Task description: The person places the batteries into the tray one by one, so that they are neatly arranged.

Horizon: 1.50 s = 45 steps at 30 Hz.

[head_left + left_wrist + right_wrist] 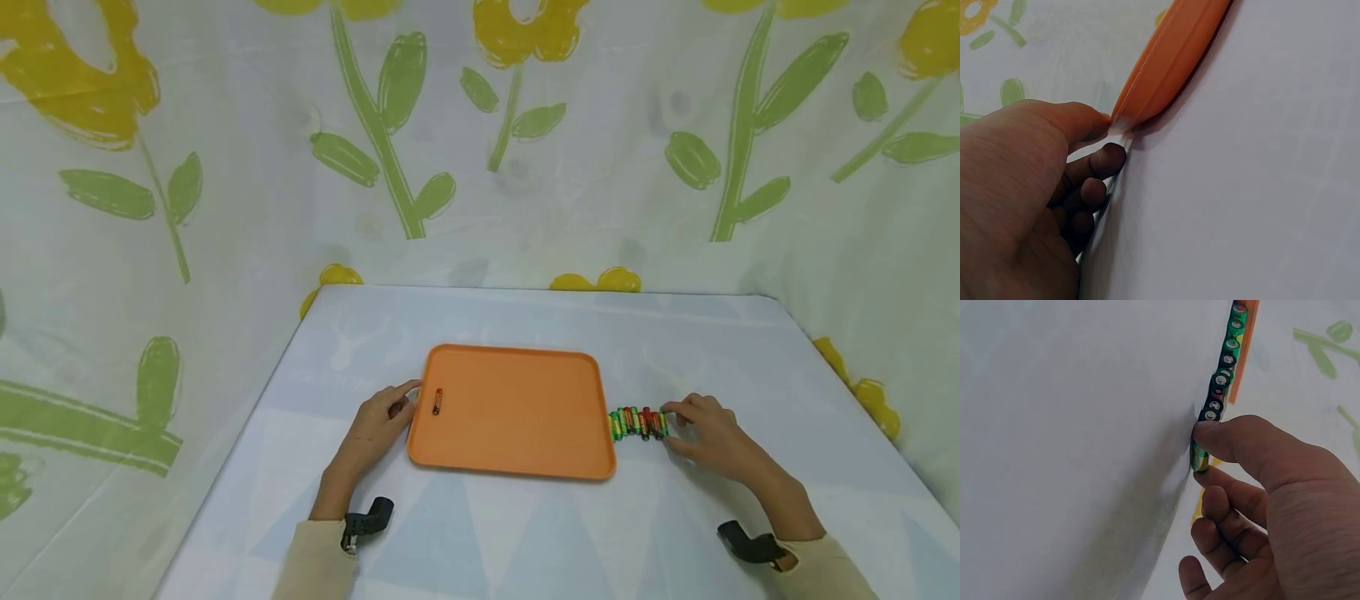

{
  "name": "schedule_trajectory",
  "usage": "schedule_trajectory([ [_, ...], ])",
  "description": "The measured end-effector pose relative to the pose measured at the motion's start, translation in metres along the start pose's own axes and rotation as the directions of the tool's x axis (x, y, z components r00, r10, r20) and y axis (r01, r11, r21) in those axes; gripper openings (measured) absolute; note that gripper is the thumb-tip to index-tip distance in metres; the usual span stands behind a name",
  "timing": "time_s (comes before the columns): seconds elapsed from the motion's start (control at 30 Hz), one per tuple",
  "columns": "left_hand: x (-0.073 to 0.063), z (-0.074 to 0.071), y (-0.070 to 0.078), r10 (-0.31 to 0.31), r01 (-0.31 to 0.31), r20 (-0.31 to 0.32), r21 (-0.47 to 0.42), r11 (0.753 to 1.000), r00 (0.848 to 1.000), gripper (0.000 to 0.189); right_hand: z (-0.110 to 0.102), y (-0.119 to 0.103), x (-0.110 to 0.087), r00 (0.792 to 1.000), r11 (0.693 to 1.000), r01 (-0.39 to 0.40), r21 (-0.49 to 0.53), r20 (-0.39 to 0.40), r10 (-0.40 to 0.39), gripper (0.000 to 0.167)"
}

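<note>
An orange tray (517, 417) lies on the table, with one dark red-brown battery (438, 402) in it near its left side. My left hand (382, 417) touches the tray's left edge; in the left wrist view a fingertip (1099, 124) meets the rim and the other fingers are loosely bent below it. Against the tray's right side a row of small green and red batteries (630, 422) lies side by side. At the row's right end my right hand (708, 433) pinches a green battery (1199, 456) between thumb and index finger, the other fingers loosely bent.
A pale patterned cloth covers the table (510, 542). Behind and beside it hang white sheets (247, 150) printed with yellow flowers and green leaves. Black bands with small mounts (367, 521) sit on both wrists, beside beige sleeves (318, 562).
</note>
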<state>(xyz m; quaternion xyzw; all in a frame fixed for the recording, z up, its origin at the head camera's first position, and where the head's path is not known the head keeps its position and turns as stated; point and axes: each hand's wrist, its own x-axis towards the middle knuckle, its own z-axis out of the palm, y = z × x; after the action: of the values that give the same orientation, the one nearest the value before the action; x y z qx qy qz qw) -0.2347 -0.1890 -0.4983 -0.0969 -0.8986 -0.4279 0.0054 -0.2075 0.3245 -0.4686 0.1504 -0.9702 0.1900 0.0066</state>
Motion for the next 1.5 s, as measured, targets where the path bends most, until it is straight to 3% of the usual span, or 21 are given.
schedule_trajectory([
  [0.27,0.000,-0.002,0.001,0.007,-0.007,0.001,-0.007,1.000,1.000,0.040,-0.003,-0.003,-0.002,0.999,1.000,-0.007,-0.009,-0.043,0.006,0.041],
  [0.73,0.000,-0.005,0.000,0.008,-0.008,0.000,0.015,1.000,1.000,0.040,0.000,-0.043,0.013,0.979,0.987,0.143,0.068,-0.156,-0.131,0.038],
  [0.97,-0.001,-0.004,0.000,0.008,-0.008,-0.002,-0.003,1.000,1.000,0.040,0.012,-0.064,0.026,0.973,0.975,0.191,0.110,-0.152,-0.174,0.038],
  [1.2,-0.001,-0.002,0.000,0.015,-0.015,-0.017,-0.021,1.000,1.000,0.039,0.024,-0.085,0.036,0.947,0.946,0.293,0.136,-0.179,-0.267,0.036],
  [1.5,0.000,-0.002,0.001,0.015,-0.015,-0.017,-0.025,1.000,1.000,0.040,0.037,-0.106,0.048,0.955,0.945,0.279,0.171,-0.157,-0.253,0.034],
])
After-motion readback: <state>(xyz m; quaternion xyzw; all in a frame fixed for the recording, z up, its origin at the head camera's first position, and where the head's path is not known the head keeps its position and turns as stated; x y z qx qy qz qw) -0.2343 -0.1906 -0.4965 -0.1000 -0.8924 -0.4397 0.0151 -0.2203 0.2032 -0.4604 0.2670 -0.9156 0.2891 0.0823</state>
